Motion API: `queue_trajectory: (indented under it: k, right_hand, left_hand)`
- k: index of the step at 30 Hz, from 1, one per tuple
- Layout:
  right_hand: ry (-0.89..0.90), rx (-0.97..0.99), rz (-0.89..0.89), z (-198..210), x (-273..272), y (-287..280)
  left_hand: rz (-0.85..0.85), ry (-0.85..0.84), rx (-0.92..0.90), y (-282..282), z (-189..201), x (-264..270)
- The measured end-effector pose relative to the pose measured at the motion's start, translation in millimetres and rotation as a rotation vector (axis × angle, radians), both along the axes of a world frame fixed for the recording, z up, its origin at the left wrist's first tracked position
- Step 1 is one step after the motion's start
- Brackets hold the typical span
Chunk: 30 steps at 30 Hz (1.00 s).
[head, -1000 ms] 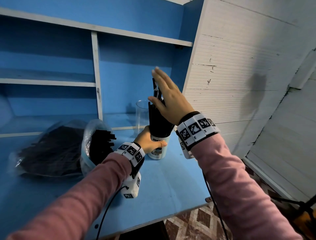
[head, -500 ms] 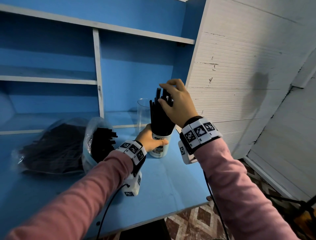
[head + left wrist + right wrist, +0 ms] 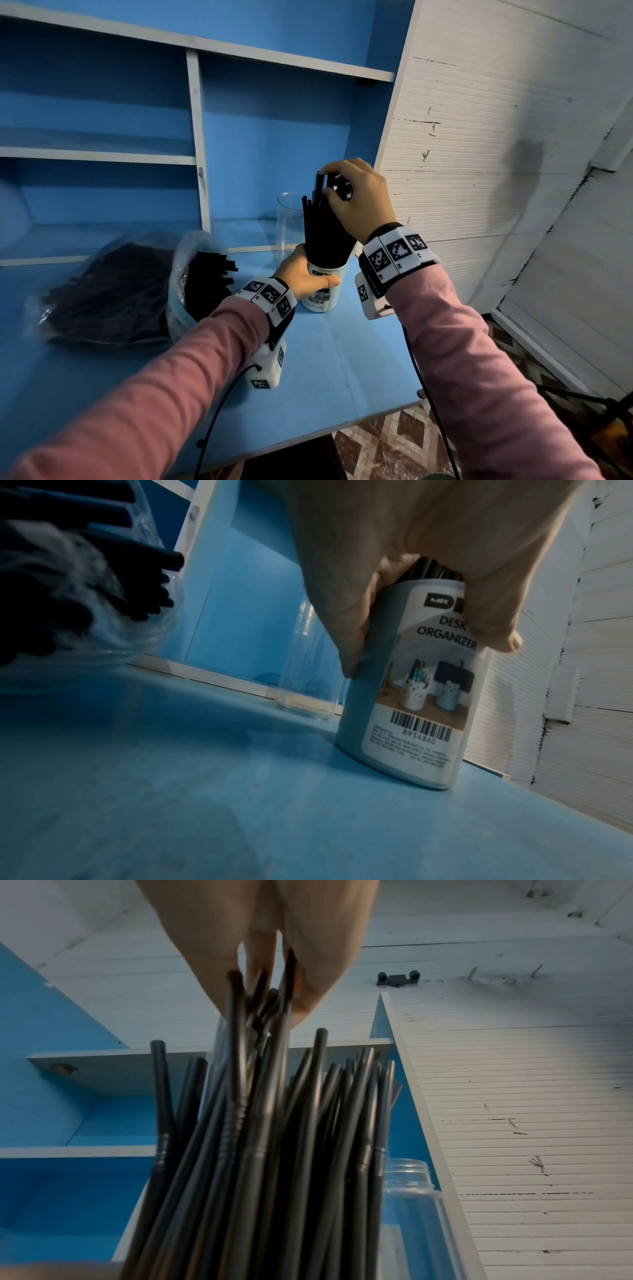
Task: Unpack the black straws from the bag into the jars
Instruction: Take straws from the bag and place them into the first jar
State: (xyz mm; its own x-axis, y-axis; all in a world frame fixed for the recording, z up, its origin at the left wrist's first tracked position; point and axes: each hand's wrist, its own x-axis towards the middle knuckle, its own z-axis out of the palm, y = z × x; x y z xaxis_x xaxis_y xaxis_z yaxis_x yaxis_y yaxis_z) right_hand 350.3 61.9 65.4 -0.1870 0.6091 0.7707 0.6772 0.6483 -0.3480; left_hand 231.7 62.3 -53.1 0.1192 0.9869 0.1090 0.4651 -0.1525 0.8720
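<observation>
Left wrist view — jar (image 3: 407, 696) label "DESK ORGANIZER".

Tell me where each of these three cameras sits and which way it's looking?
Head: worn high, looks down at both forearms, left hand, right hand and the bag.
Left wrist: low over the table, looks along the fingers gripping the white jar.
Right wrist: looks up along fingers pinching the straws.
Both wrist views share the clear jar.
</observation>
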Motion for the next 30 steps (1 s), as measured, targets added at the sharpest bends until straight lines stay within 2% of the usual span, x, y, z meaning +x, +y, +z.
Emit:
queue_trajectory:
  k: [5, 11, 17, 20, 24, 30]
  right_hand:
    - [0.071, 0.027, -0.029, 2.2, 5.9, 4.9]
    - [-0.081, -0.062, -0.007, -13.9, 3.8, 3.9]
    - [0.082, -0.033, 0.077, -6.8, -2.0, -7.9]
    - [0.003, -0.002, 0.112, -5.1, -4.9, -11.9]
    - [-0.222, -0.081, -0.016, -17.5, -3.2, -11.6]
    - [-0.185, -0.092, -0.009, -29.6, 3.2, -10.8]
  left_hand:
    - [-0.005, 0.011, -0.005, -0.1, -0.1, -1.1]
    - [0.004, 0.006, 0.006, -3.4, 2.9, 0.0]
    - [0.013, 0.009, -0.004, -5.0, 5.0, 1.3]
    - [0.016, 0.014, -0.01, -6.5, 7.4, 2.0]
    - [0.016, 0.029, -0.006, -6.4, 6.8, 1.3]
    - [0.017, 0.026, -0.002, -6.8, 5.2, -0.6]
